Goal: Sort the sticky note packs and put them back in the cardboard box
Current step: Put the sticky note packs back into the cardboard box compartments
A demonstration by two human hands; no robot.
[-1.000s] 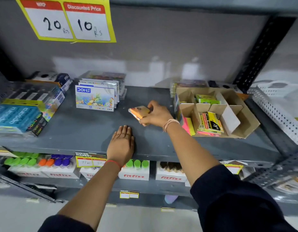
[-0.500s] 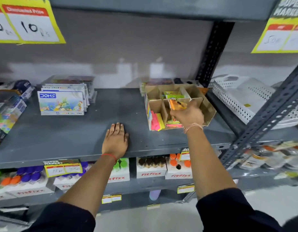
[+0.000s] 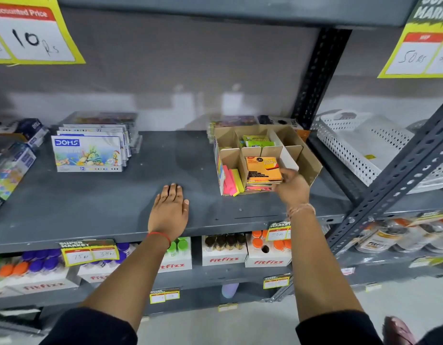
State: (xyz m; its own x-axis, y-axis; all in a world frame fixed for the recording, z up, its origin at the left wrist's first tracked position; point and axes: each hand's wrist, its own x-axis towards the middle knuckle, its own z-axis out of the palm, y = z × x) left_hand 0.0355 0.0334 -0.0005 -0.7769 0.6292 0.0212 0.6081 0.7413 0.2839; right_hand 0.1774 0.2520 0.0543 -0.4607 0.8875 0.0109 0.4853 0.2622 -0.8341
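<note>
A divided cardboard box (image 3: 312, 165) stands on the grey shelf (image 3: 165, 158), right of centre. An orange sticky note pack (image 3: 264, 168) lies on top of other packs in its front middle compartment. My right hand (image 3: 292, 188) grips that pack at its right lower corner. Pink and yellow sticky notes (image 3: 231, 180) stand on edge in the front left compartment. A green pack (image 3: 257, 140) sits in a rear compartment. My left hand (image 3: 169, 210) rests flat on the shelf near its front edge, fingers together and holding nothing.
DOMS colour boxes (image 3: 87, 153) stand at the shelf's left. A white perforated basket (image 3: 360, 150) sits to the right, beyond a black upright post (image 3: 317, 75) and a grey diagonal brace (image 3: 402, 180). Fitfizz bottle cartons (image 3: 223, 250) fill the shelf below.
My right hand carried the orange pack from mid-shelf to the right and lowered it into the box's front middle compartment. My left hand stayed flat on the shelf.
</note>
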